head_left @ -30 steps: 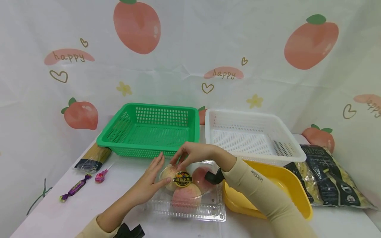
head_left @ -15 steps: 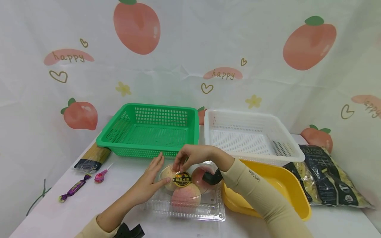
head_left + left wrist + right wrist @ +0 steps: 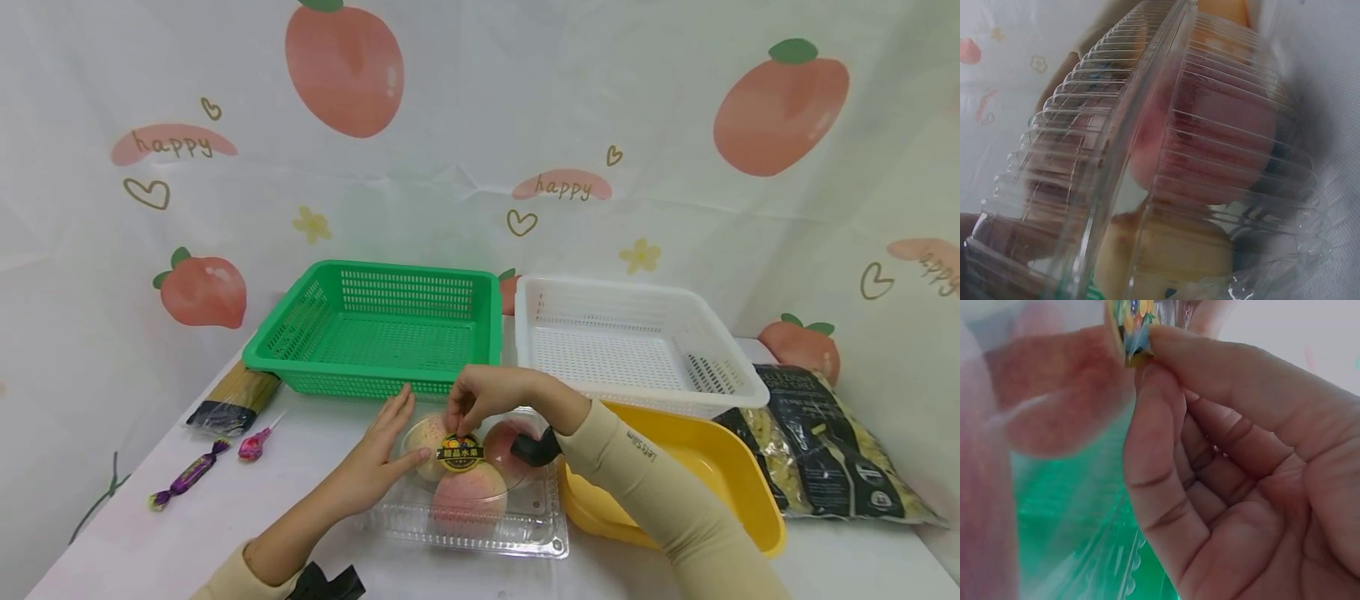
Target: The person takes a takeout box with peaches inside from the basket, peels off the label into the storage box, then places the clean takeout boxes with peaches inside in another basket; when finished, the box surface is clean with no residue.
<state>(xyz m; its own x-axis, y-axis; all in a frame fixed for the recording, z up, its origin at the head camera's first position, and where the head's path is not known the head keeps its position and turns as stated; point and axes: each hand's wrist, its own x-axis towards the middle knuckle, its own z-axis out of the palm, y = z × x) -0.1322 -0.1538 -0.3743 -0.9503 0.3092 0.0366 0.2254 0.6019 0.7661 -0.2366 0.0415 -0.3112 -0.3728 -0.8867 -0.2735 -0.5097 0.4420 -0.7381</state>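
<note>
I see the right hand (image 3: 498, 390) bent down over the lid of a clear plastic box (image 3: 525, 542), thumb and forefinger drawn together in a pinch at the upper edge of a round black-and-gold label (image 3: 461, 456). On my right wrist view the label shows nearly edge-on at those two fingertips, with the other fingers folded in toward the palm. The label sits on top of the lid, near its middle. I have the left hand (image 3: 375, 471) at the box's left side, fingers straight and spread, thumb reaching over the lid, gripping nothing; how firmly it presses I can't tell. Through the plastic I make out three peaches, a front one (image 3: 471, 493), a pale left one (image 3: 420, 433) and a redder right one (image 3: 501, 442). Just behind the box I have a green basket (image 3: 375, 372), with a white basket (image 3: 645, 396) beside it; a yellow basin (image 3: 675, 467) stands just to the box's right, near a bag of pasta (image 3: 832, 450).
</note>
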